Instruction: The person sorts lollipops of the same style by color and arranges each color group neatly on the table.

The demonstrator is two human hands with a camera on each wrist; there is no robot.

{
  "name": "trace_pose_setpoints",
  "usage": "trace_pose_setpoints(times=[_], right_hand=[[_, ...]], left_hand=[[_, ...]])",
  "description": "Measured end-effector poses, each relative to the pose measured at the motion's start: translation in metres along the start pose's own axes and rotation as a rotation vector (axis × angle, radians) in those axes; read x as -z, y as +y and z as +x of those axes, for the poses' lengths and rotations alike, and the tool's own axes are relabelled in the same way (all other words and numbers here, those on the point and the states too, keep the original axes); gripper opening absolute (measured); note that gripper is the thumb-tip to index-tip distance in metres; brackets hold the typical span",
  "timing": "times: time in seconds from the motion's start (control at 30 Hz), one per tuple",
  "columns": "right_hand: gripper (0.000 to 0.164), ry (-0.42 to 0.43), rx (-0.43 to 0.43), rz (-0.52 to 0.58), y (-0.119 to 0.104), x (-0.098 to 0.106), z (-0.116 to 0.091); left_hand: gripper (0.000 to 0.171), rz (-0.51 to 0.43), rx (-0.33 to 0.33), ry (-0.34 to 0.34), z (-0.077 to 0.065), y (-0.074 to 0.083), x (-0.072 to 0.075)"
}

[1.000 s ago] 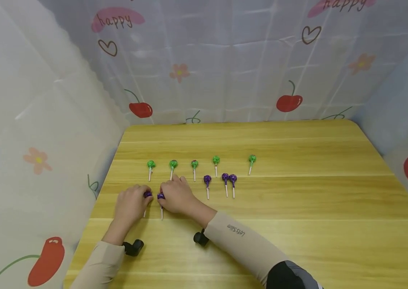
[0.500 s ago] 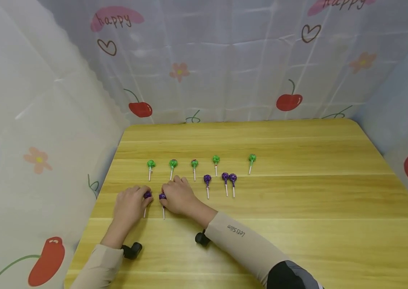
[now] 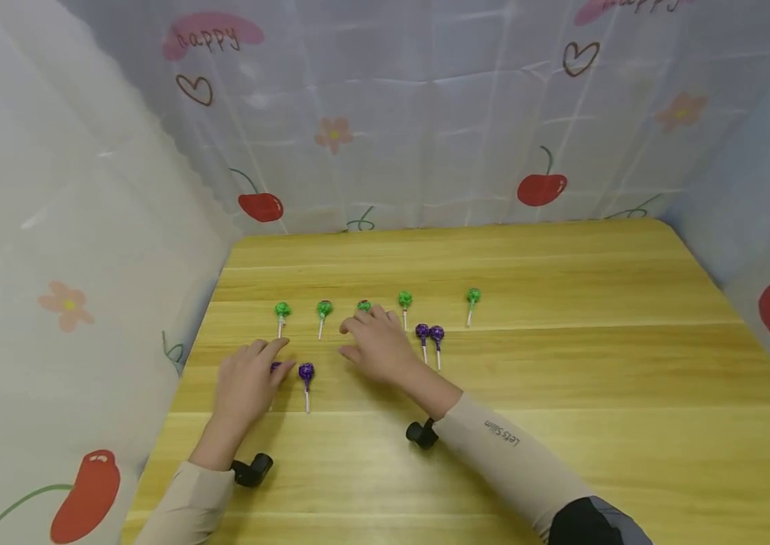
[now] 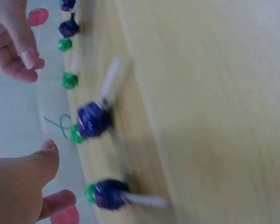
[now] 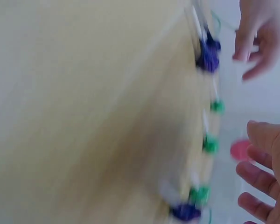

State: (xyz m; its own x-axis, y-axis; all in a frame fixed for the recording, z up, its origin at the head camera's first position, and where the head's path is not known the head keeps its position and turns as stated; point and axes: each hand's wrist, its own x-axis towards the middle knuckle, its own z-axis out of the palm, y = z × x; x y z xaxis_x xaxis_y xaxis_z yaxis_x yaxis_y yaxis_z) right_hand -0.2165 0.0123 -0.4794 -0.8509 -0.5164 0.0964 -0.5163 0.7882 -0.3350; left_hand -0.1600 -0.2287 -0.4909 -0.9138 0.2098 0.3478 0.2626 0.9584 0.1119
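Note:
My left hand (image 3: 246, 386) hovers by the leftmost purple lollipop (image 3: 275, 366), thumb and fingers apart and partly covering it. Just right of it a second purple lollipop (image 3: 307, 372) lies on the table, stick toward me. Both purple heads show in the left wrist view, the nearer lollipop (image 4: 110, 194) free of the fingers. My right hand (image 3: 378, 347) is farther right, fingers spread, overlapping the middle green lollipop (image 3: 363, 305) in the head view. Beside that hand in the right wrist view is a blurred purple lollipop (image 5: 185, 212), which the hand hides in the head view.
Along the back of the wooden table (image 3: 562, 454) runs a row of green lollipops, from the left one (image 3: 282, 310) to the far right one (image 3: 473, 296). Two purple lollipops (image 3: 437, 334) lie close together right of my right hand. A printed curtain (image 3: 425, 151) stands behind.
My right hand has let go of the second purple lollipop and moved right, over where another purple one lay. My left thumb and fingers have spread apart from the leftmost purple lollipop.

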Motion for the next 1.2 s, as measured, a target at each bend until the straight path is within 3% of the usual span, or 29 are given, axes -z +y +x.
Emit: trace_pose_setpoints(times=[0.2, 0.33, 0.43, 0.63, 0.87, 1.2], right_hand=[[0.036, 0.071, -0.114, 0.018, 0.055, 0.023, -0.021], [0.041, 0.046, -0.204, -0.016, 0.084, 0.029, -0.031], [0.044, 0.013, -0.237, -0.035, 0.096, 0.030, -0.036], [0.040, -0.016, -0.222, -0.061, 0.104, 0.025, -0.040], [0.029, -0.017, -0.199, -0.060, 0.102, 0.019, -0.038], [0.021, -0.012, -0.199, -0.046, 0.103, 0.016, -0.036]], left_hand=[[0.044, -0.054, -0.024, -0.049, 0.021, 0.036, 0.004], [0.044, -0.087, -0.061, -0.080, 0.038, 0.061, 0.000], [0.046, -0.114, -0.057, -0.144, 0.052, 0.080, -0.009], [0.049, -0.115, -0.044, -0.287, 0.074, 0.111, -0.033], [0.038, -0.123, -0.056, -0.272, 0.084, 0.127, -0.050], [0.029, -0.132, -0.035, -0.334, 0.090, 0.133, -0.059]])
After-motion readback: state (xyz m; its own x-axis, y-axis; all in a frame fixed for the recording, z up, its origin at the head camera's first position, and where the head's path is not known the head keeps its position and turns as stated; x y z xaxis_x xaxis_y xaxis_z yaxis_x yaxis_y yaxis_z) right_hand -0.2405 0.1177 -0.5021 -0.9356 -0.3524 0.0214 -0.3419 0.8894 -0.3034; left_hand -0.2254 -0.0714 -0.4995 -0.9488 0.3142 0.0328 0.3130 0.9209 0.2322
